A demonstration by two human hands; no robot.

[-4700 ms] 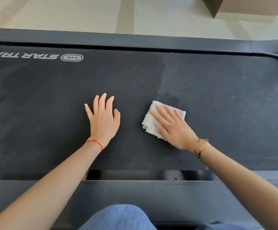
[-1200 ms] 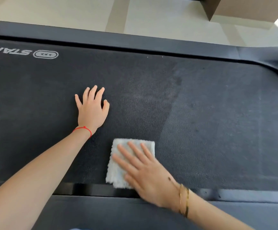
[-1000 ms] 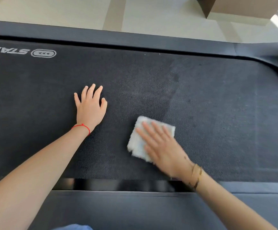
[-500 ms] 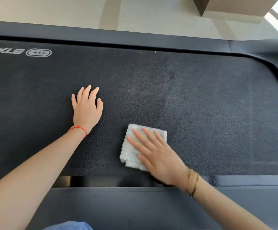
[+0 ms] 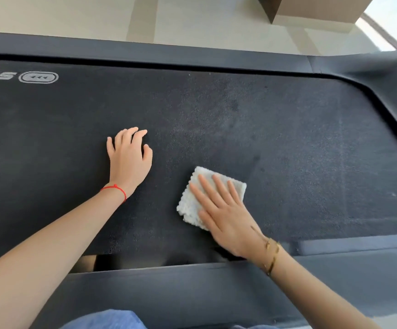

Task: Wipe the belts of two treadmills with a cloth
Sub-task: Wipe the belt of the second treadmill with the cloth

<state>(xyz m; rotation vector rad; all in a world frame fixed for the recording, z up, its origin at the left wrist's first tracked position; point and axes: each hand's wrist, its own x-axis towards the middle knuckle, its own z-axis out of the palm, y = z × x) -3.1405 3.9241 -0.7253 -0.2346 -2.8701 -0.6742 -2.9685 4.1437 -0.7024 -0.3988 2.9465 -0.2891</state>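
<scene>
My right hand [image 5: 226,217] presses the white cloth [image 5: 210,194] flat near the treadmill belt's [image 5: 299,143] near edge, left hand [image 5: 128,160] braced loosely; the cloth could snag in the edge gap [image 5: 150,260].

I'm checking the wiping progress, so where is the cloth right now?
In the head view the white cloth lies flat on the treadmill belt, near its close edge, pressed under the right hand and to the right of the left hand.

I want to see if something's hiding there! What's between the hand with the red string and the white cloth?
Nothing: in the head view only bare black belt lies between the left hand and the cloth under the right hand.
</scene>
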